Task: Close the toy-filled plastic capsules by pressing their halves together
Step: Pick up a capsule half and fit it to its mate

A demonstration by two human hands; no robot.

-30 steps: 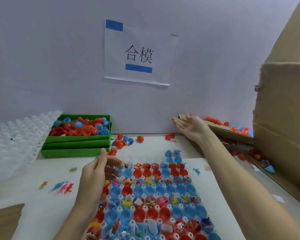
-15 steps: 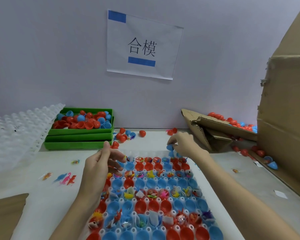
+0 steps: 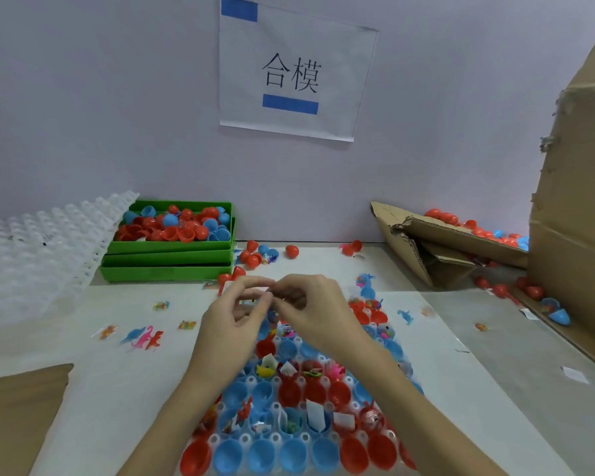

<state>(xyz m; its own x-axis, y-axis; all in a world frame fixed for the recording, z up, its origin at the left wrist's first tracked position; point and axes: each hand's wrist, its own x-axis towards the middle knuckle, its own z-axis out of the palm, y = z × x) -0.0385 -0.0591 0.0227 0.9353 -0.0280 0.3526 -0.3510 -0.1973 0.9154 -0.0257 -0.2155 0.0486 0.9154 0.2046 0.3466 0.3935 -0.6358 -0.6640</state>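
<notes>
Here, both hands' fingers [image 3: 255, 297] pinched together on something small and blurred above the capsule tray [image 3: 289, 455]

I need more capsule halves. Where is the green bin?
In the head view the green bin sits at the table's back left against the wall, right of the clear trays, behind the left hand.

A toy-packing workbench; labelled station sign [image 3: 298, 72], green bins [image 3: 169, 262], cardboard boxes [image 3: 574, 235].

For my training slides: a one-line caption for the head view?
Left hand and right hand meet above a tray of open red and blue capsule halves.
</notes>
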